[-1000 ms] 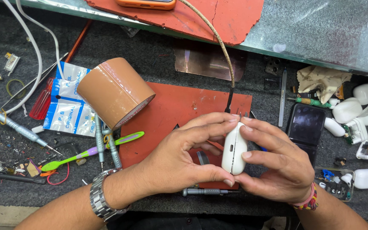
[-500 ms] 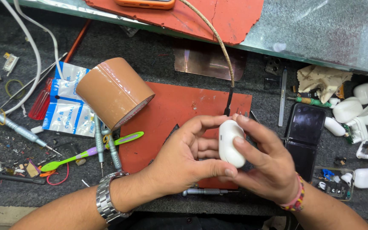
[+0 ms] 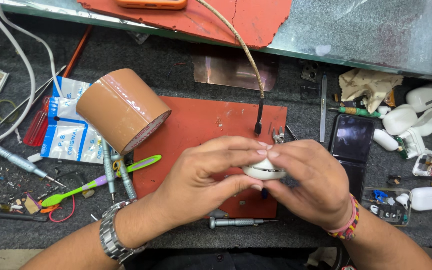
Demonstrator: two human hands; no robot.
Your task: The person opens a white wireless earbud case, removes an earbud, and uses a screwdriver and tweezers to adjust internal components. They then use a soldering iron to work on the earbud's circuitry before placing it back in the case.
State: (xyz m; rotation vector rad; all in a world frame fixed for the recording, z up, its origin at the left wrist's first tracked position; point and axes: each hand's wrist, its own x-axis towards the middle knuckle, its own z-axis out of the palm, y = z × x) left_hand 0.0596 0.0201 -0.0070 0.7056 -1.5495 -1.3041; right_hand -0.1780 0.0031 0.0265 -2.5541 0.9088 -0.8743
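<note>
Both hands meet over a red work mat (image 3: 201,125). My left hand (image 3: 201,180), with a metal watch on the wrist, and my right hand (image 3: 311,185), with a beaded bracelet, grip a small white earbud case (image 3: 265,171) between fingers and thumbs. The case lies on its side with a thin dark seam showing. Most of it is hidden by my fingers. A braided cable end (image 3: 258,120) rests on the mat just above the hands.
A brown tape roll (image 3: 118,107) stands left of the mat by blue packets (image 3: 68,135), screwdrivers (image 3: 108,167) and a green-purple toothbrush (image 3: 101,180). Another screwdriver (image 3: 238,221) lies below the hands. On the right: a dark phone (image 3: 351,145), white cases (image 3: 416,115) and parts.
The white case has been turned from upright to lying on its side, and both hands have closed over it and shifted slightly lower on the mat.
</note>
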